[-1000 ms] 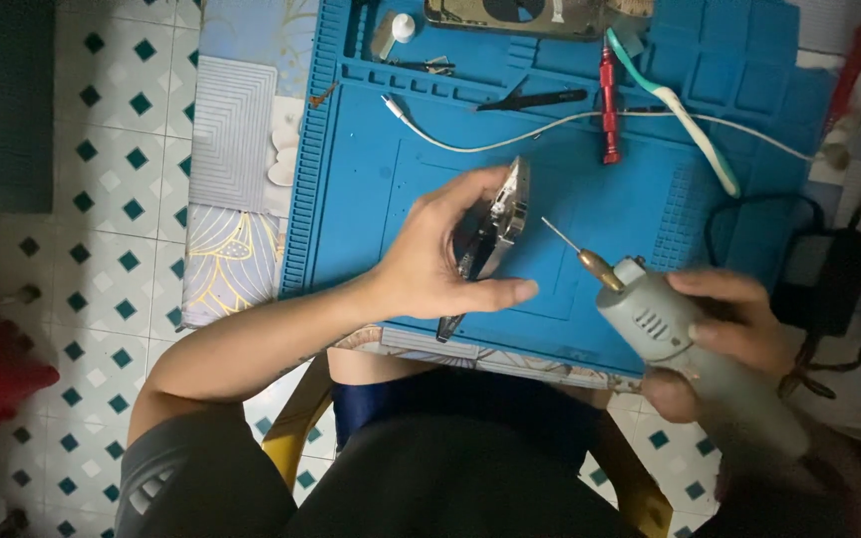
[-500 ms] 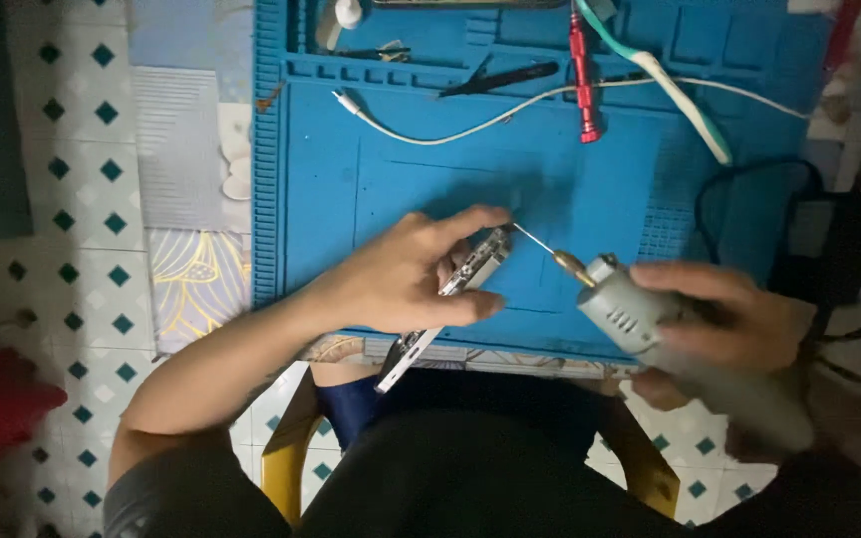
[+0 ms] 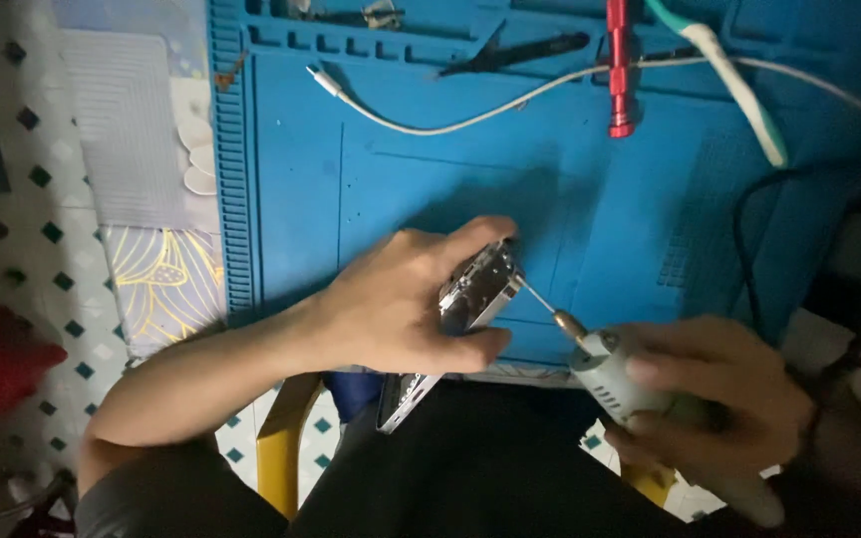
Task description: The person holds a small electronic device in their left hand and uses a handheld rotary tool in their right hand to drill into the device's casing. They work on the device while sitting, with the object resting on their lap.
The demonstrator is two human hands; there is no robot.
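My left hand (image 3: 401, 304) grips a silver metal phone frame (image 3: 475, 294) on edge over the near border of the blue work mat (image 3: 291, 199); its lower end (image 3: 403, 399) sticks out below my palm. My right hand (image 3: 719, 399) holds a grey rotary tool (image 3: 630, 384). The tool's thin bit (image 3: 540, 299) touches the upper end of the frame.
On the mat's far side lie a white cable (image 3: 470, 115), a red pen-shaped tool (image 3: 618, 70), black tweezers (image 3: 520, 52) and a white and teal brush (image 3: 739, 90). A black cord (image 3: 749, 229) runs at right. A patterned cloth (image 3: 161, 279) and tiled floor are at left.
The view has closed in on the mat. My left hand turned the frame and drew it nearer to me. The rotary tool's bit moved in and now touches the frame's upper end.
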